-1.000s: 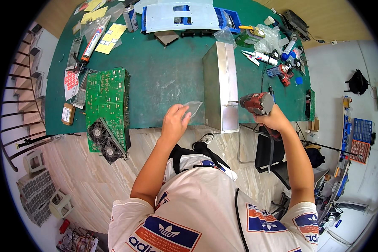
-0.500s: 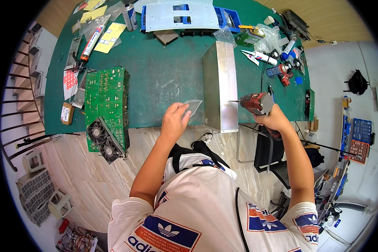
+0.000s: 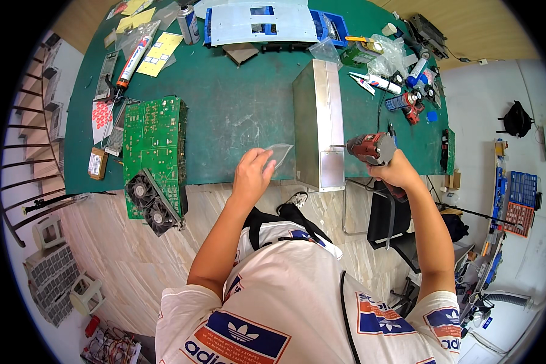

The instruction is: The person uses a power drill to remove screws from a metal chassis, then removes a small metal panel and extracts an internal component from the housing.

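My right hand (image 3: 399,172) is wrapped round the grip of a red and black power drill (image 3: 370,150). Its bit points left, and the tip is at the face of a long silver metal case (image 3: 332,130) standing at the table's front edge. Between the fingers of my left hand (image 3: 253,176) is a small clear plastic bag (image 3: 281,155), held just left of the case. To the left lies a green circuit board (image 3: 155,133), with two black fans (image 3: 151,197) at its near end, overhanging the table edge.
The green table (image 3: 236,121) carries a blue bin (image 3: 330,27) under a pale metal panel (image 3: 261,23) at the back. Sealant tubes (image 3: 382,84), spray cans (image 3: 400,101) and a second red drill (image 3: 414,113) lie at right. A black chair (image 3: 387,215) stands below the right side.
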A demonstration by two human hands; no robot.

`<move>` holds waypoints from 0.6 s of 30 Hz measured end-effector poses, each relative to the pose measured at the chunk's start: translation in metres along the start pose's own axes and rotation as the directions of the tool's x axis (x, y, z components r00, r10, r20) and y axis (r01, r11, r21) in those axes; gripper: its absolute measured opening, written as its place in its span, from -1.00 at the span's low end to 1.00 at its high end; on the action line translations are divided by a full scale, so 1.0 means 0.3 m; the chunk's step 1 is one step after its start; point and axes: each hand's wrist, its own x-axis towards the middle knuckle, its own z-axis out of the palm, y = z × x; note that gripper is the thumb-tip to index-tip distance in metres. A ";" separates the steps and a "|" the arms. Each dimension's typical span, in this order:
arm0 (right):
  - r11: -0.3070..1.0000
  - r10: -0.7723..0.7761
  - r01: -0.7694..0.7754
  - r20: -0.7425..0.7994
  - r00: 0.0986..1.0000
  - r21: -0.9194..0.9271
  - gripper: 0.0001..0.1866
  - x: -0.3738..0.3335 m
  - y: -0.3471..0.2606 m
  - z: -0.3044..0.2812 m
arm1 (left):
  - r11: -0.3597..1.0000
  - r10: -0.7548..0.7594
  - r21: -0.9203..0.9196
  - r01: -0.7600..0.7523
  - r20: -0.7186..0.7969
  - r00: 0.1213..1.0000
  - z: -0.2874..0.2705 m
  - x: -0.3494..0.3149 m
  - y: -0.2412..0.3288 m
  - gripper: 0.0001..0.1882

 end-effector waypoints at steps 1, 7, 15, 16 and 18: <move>1.000 0.006 -0.006 0.005 1.000 0.014 -0.53 0.000 0.000 0.000 | 1.000 0.004 0.005 -0.004 0.000 1.000 0.001 0.000 -0.003 -0.74; 1.000 -0.004 0.004 0.006 1.000 -0.015 -0.50 -0.002 -0.013 0.001 | 1.000 -0.001 0.008 0.001 0.006 1.000 0.004 -0.005 -0.006 -0.74; 0.999 0.001 0.001 0.050 0.999 -0.045 -0.58 -0.003 -0.028 0.000 | 1.000 0.003 -0.001 -0.003 -0.005 1.000 0.003 -0.005 -0.007 -0.74; 0.999 0.007 -0.005 0.048 0.999 -0.037 -0.57 -0.004 -0.024 0.000 | 1.000 0.007 -0.001 -0.007 -0.008 1.000 0.004 -0.005 -0.007 -0.74; 1.000 -0.010 0.010 0.038 0.999 0.008 -0.55 -0.010 -0.024 -0.006 | 1.000 0.013 0.000 -0.013 -0.015 1.000 0.005 -0.007 -0.007 -0.73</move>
